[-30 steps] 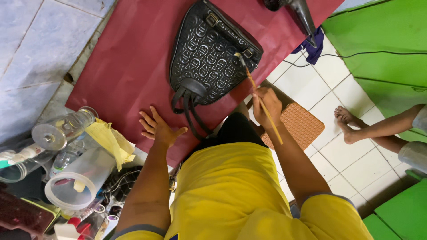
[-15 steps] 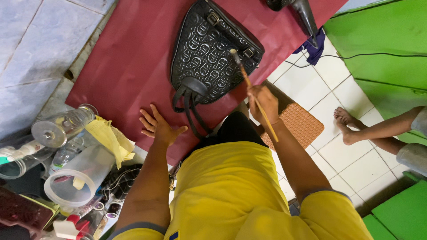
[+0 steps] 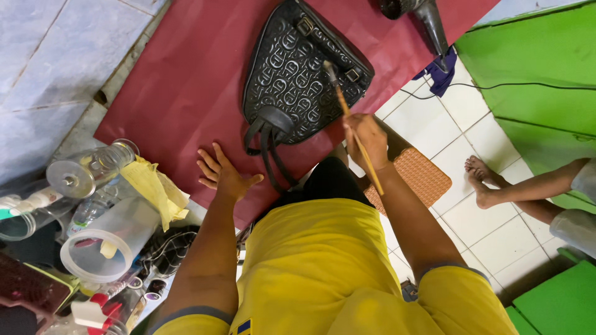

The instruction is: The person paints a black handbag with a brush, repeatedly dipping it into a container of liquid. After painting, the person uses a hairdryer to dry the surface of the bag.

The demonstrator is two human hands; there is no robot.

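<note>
Left hand (image 3: 222,174) lies flat with fingers spread, palm down on the dark red sheet (image 3: 186,80) that covers the floor, holding nothing. It sits near the person, just left of the black straps of the handbag (image 3: 298,68) but apart from them. Right hand (image 3: 367,138) is closed around a thin wooden-handled brush (image 3: 347,111), gripped at mid-shaft. The brush's long axis runs from near-right to far-left: the handle end trails back over the forearm, and the dark bristle end appears to rest on the bag's far-right edge, near its metal buckles. The bag therefore lies beyond and to the left of the right hand, and beyond and to the right of the left hand. The right hand is the only one in reach of the bag through the tool; the left is nearer to the straps.

The handbag is black with an embossed pattern and lies flat on the sheet, its straps pointing toward the person. Its long axis runs roughly near-left to far-right.

At near left stands a clutter of clear plastic containers (image 3: 99,248), bottles and a yellow cloth (image 3: 149,186). To the right, a woven orange mat (image 3: 416,177) lies on white floor tiles, and another person's bare foot (image 3: 481,180) rests beyond it. A black hair dryer (image 3: 422,15) lies at the far edge of the sheet, near a green wall (image 3: 534,74).
</note>
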